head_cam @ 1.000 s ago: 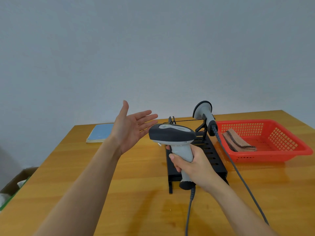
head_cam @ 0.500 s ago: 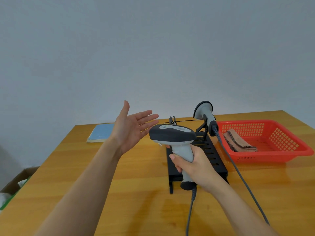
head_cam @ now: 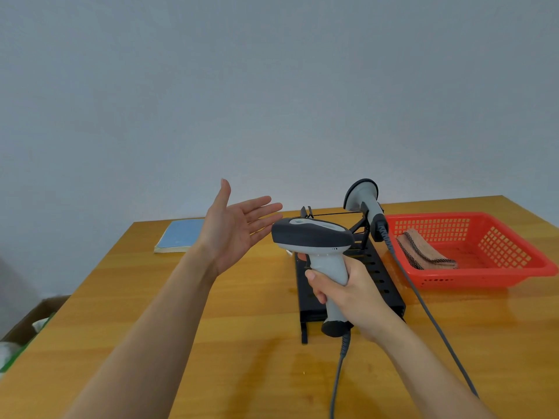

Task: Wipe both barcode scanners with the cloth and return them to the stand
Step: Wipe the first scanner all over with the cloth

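Nothing moved, two scanners (head_cam: 311, 237) (head_cam: 363, 198), one held, apparently one cloth (head_cam: 423, 252)

A single wide-angle view from the person's head looks forward and slightly down along both forearms. The hands, left (head_cam: 233, 228) and right (head_cam: 351, 293), sit near the lens at mid-frame. Beyond them the tabletop (head_cam: 257, 322) runs to a plain wall (head_cam: 272, 86) filling the upper half; straight lines bend toward the frame's edges.
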